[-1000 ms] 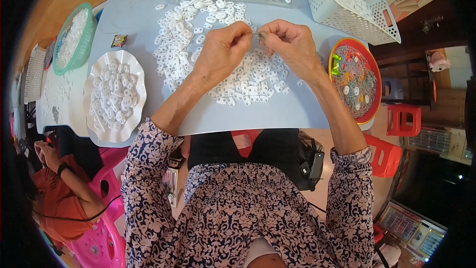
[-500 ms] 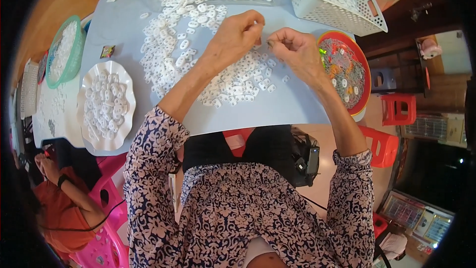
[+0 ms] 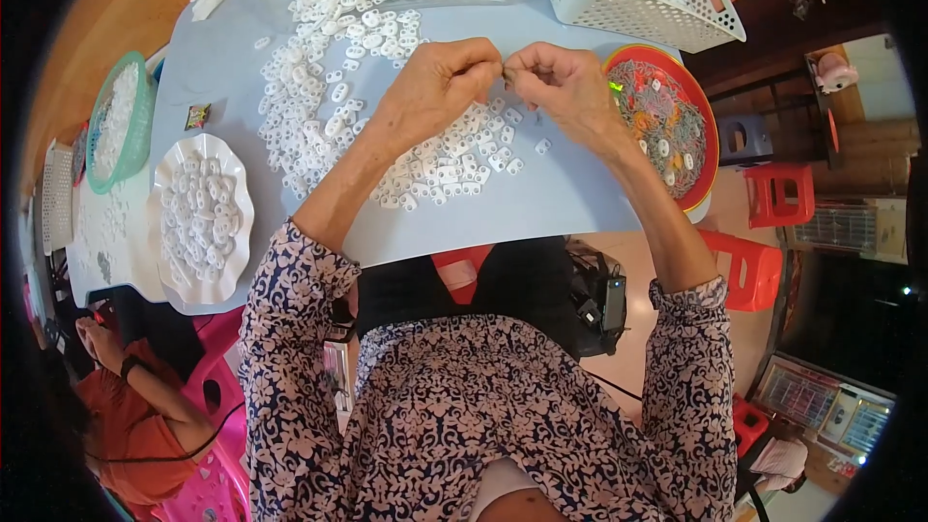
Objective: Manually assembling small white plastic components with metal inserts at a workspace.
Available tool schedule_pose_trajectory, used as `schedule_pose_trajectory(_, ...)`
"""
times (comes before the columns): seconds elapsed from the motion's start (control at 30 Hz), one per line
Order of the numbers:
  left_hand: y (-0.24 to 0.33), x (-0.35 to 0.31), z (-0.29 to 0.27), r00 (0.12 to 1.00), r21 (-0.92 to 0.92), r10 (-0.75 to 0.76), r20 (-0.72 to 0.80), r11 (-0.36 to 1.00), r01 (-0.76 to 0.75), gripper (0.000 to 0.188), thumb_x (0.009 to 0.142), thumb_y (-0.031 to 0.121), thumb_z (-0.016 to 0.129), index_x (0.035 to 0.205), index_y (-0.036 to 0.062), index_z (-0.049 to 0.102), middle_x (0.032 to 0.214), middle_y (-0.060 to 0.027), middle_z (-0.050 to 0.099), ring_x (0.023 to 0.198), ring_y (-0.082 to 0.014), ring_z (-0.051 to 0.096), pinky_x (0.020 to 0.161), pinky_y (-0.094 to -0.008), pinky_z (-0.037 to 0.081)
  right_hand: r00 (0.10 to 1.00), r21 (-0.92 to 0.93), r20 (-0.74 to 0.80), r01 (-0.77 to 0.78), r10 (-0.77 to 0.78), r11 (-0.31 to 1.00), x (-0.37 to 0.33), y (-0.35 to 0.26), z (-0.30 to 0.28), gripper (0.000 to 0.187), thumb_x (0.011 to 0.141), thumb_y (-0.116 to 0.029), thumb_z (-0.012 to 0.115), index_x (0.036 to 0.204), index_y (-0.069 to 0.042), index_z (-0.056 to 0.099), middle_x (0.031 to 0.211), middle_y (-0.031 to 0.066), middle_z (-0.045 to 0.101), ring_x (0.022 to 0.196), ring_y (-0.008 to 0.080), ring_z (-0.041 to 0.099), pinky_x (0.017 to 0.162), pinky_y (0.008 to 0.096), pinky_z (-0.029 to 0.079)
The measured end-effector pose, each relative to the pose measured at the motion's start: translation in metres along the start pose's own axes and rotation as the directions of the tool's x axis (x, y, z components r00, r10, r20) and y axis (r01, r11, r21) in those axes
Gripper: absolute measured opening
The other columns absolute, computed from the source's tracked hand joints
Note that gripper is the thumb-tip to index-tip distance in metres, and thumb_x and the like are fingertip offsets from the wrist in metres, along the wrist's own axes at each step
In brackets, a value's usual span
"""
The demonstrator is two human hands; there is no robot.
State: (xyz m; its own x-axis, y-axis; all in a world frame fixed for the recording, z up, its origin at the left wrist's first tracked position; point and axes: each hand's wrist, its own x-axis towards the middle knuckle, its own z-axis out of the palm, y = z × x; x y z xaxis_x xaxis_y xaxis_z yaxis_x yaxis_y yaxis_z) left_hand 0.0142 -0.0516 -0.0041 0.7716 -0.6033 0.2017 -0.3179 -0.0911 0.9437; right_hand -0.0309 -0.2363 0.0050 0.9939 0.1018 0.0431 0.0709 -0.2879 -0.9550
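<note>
While a blue table [image 3: 570, 203] fills the middle, a red bowl [image 3: 710, 126] stands right, a white plate [image 3: 246, 195] left. Left hand [image 3: 437, 89] and right hand [image 3: 570, 92] pinch closed, fingertips close together; their hold I cannot tell. White pieces [image 3: 449, 174] lie nearer.

Left hand [image 3: 441, 87], right hand [image 3: 568, 89], both pinched; close together

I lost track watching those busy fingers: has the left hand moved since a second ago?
Yes. Judged against the white perforated basket, the left hand has shifted right, nearer to it.
</note>
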Motion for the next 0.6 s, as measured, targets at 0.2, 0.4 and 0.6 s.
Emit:
schedule_pose_trajectory(0.2,-0.006,-0.005,0.006,0.999,-0.127,-0.04,-0.031,0.991,0.036,0.017,0.088,0.012,0.05,0.076,0.0017,0.059,0.061,0.0,0.053,0.057,-0.0054,0.045,0.051,-0.023,0.036,0.995,-0.121,0.087,0.069,-0.058,0.99,0.003,0.0,-0.005,0.011,0.078,-0.007,0.063,0.081,0.004,0.063,0.065,-0.0001,0.059,0.059,0.0045,0.05,0.053,0.0218,0.043)
schedule_pose_trajectory(0.4,-0.018,0.002,0.004,0.986,-0.158,-0.064,-0.155,0.987,0.039,0.015,0.087,0.011,0.051,0.079,0.0023,0.06,0.061,0.0011,0.055,0.056,-0.0042,0.045,0.051,-0.0216,0.035,0.996,-0.545,0.051,0.086,-0.069,0.834,0.001,-0.006,-0.019,0.013,0.078,-0.005,0.066,0.088,0.002,0.063,0.066,0.0018,0.062,0.062,0.0044,0.055,0.056,0.0208,0.046)
schedule_pose_trajectory(0.6,-0.009,-0.001,0.009,0.987,-0.226,-0.125,-0.106,0.969,0.098,0.019,0.09,0.013,0.05,0.082,0.0012,0.062,0.063,-0.0002,0.058,0.059,-0.0054,0.048,0.054,-0.0216,0.038,0.962,-0.329,-0.065,0.231,-0.266,0.916,0.003,-0.015,-0.001,0.016,0.079,-0.007,0.069,0.094,0.0,0.066,0.069,0.0046,0.064,0.061,0.0054,0.056,0.054,0.0216,0.046)
